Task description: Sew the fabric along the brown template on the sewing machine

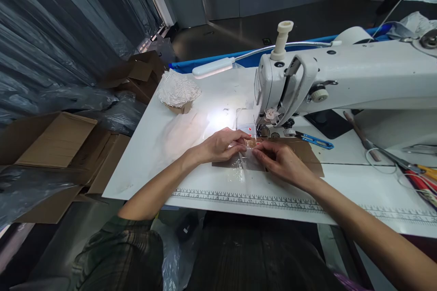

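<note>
Just in front of the sewing machine's needle area, both hands pinch a piece of sheer sparkly fabric [244,166]. My left hand [225,145] is closed on its left part, thumb against fingers. On the right part, my right hand [278,158] grips it between thumb and fingertips, close to the presser foot [259,131]. A strip of brown cardboard [309,154] lies beneath the hands on the white table. The white sewing machine [348,77] stands behind and to the right. Fingers hide the fabric's edge, so how it is folded I cannot tell.
A pile of white lace [179,88] and pale tulle [186,132] lie to the left. Blue thread snips [314,140] rest under the machine arm, with scissors [392,157] further right. A lamp [213,68] lights the needle area. Cardboard boxes [56,141] stand left of the table.
</note>
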Available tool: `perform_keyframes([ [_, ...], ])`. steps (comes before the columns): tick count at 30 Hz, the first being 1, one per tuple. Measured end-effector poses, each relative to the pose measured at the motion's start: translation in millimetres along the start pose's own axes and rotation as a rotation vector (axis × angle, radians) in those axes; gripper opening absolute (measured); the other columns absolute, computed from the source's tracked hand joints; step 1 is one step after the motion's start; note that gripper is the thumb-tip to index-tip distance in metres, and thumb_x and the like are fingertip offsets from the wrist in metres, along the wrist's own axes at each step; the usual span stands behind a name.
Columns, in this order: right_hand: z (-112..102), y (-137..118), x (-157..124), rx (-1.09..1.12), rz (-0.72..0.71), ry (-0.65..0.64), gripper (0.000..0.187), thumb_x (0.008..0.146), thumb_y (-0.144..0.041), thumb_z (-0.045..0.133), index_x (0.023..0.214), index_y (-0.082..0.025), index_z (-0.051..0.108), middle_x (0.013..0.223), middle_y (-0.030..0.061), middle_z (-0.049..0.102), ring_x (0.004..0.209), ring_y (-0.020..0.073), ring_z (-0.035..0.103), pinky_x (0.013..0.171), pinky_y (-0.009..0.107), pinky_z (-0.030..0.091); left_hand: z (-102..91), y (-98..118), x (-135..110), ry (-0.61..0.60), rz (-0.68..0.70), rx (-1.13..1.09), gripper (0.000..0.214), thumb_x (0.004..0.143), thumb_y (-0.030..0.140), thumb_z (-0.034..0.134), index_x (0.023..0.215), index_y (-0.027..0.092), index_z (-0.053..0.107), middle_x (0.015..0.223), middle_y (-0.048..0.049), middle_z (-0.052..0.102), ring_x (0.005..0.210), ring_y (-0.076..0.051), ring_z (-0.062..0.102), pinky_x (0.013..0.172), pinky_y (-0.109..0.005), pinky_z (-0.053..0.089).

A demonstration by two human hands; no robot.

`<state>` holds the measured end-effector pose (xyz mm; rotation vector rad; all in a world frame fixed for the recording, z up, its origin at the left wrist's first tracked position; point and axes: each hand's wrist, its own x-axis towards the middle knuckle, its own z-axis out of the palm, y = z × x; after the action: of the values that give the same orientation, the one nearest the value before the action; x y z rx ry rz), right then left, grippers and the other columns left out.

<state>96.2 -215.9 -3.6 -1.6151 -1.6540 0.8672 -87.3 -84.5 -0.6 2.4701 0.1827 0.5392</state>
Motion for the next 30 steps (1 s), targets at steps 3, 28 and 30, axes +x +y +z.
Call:
perform_keyframes([
  [3, 1, 3, 0, -0.024, 0.036, -0.023, 0.028, 0.091, -0.037, 0.048, 0.082, -0.019, 0.066, 0.059, -0.0022, 0.057, 0.051, 0.0105, 0.044, 0.052, 0.026, 0.034, -2.1, -2, -4, 0.012, -0.159, -0.085, 0.020, 0.090, 0.021, 0.057, 0.108, 0.016, 0.062, 0.087, -0.0030, 0.072, 0.078, -0.013, 0.068, 0.073, -0.026, 0.054],
  [28, 21, 86, 18, -0.556, -0.574, 0.214, 0.034, 0.094, -0.035, 0.043, 0.115, -0.021, 0.065, 0.121, 0.0070, 0.066, 0.115, 0.0299, 0.056, 0.094, 0.048, 0.047, -104.1, -28, -88, 0.433, -0.780, 0.465, 0.053, 0.084, 0.051, 0.064, 0.127, 0.021, 0.055, 0.133, -0.0097, 0.055, 0.123, -0.027, 0.052, 0.106, -0.042, 0.040],
  [30, 21, 86, 18, -0.542, -0.571, 0.216, 0.034, 0.093, -0.036, 0.043, 0.115, -0.021, 0.065, 0.121, 0.0068, 0.066, 0.114, 0.0299, 0.057, 0.094, 0.048, 0.047, -107.8, -36, -109, 0.439, -0.850, 0.370, 0.050, 0.081, 0.047, 0.067, 0.124, 0.021, 0.058, 0.130, -0.0084, 0.058, 0.120, -0.026, 0.054, 0.103, -0.039, 0.043],
])
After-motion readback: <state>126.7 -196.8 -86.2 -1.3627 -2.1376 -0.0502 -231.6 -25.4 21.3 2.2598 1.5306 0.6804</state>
